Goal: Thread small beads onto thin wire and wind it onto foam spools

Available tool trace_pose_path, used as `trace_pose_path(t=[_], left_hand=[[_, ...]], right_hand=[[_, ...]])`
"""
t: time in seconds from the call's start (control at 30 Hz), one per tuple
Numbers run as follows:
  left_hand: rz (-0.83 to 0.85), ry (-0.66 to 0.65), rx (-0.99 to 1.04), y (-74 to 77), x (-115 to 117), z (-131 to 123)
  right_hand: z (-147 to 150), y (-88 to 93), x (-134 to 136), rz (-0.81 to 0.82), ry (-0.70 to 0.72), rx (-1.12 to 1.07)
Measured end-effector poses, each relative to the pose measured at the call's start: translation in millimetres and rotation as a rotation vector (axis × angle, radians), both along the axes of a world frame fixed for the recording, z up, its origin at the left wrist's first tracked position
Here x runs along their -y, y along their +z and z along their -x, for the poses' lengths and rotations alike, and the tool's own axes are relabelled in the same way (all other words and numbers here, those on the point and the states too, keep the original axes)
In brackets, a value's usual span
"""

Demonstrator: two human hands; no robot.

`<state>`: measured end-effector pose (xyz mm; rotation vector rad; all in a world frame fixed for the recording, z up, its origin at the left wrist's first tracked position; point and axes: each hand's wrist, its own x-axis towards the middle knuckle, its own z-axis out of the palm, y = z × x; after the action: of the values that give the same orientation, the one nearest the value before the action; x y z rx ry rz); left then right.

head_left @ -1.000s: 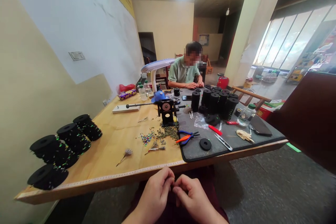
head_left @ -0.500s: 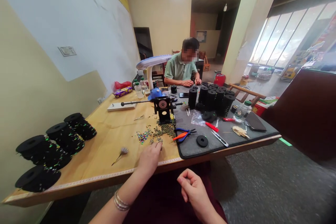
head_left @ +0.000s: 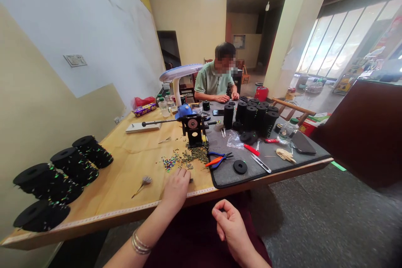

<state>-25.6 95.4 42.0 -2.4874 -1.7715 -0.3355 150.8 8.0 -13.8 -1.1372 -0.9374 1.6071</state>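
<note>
Head view: the left hand (head_left: 176, 184) is down on the table (head_left: 116, 176), its fingers bent over the wood just on the near side of the coloured beads (head_left: 170, 163) and the brass-toned pieces (head_left: 196, 153). A small dark thing (head_left: 191, 180) shows beside those fingers; whether they grip it, I cannot tell. The right hand (head_left: 230, 222) hangs in front of the table edge, its fingers curled closed with the thumb against the forefinger (anything tiny pinched there would be hidden).

The beads and brass-toned pieces look hard and very light, likely to roll or slip from a loose grip, so a fingertip pinch on one piece at a time should suit them better than a scoop. The tufted stick (head_left: 145, 181), lying left of the hand, looks light, with a soft, easily crushed head; the thin shaft is the better place to take hold.
</note>
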Motion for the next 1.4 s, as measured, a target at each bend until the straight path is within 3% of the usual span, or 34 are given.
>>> trace_pose_path(t=[0.07,0.13,0.27,0.33,0.43,0.57,0.9,1.23,1.4], left_hand=[[0.007,-0.009,0.072,1.0,6,1],[0.077,-0.035,0.31,-0.9,16,0],[0.543,-0.049,1.059,-16.4,45,-8],[0.75,-0.005,1.257,-25.9,60,-15],[0.864,0.071,1.398,-34.2,77,-24],[0.875,0.081,1.46,-35.5,86,-29],[0.745,0.039,1.361,-40.5,91,-32],[0.661,0.024,1.312,-39.0,91,-33],[0.7,0.038,1.354,-38.0,90,-35]], right_hand=[[0,1.1,0,0.002,-0.007,-0.018],[0,3.4,1,0.005,-0.01,-0.025],[3,8.4,2,0.006,0.004,-0.019],[5,9.2,2,0.006,0.014,-0.008],[8,8.3,3,0.017,0.03,0.02],[10,5.8,4,0.025,0.041,0.049],[12,2.4,2,0.011,0.084,0.116],[9,4.3,2,0.01,0.032,0.156],[9,3.1,2,-0.006,0.051,0.152]])
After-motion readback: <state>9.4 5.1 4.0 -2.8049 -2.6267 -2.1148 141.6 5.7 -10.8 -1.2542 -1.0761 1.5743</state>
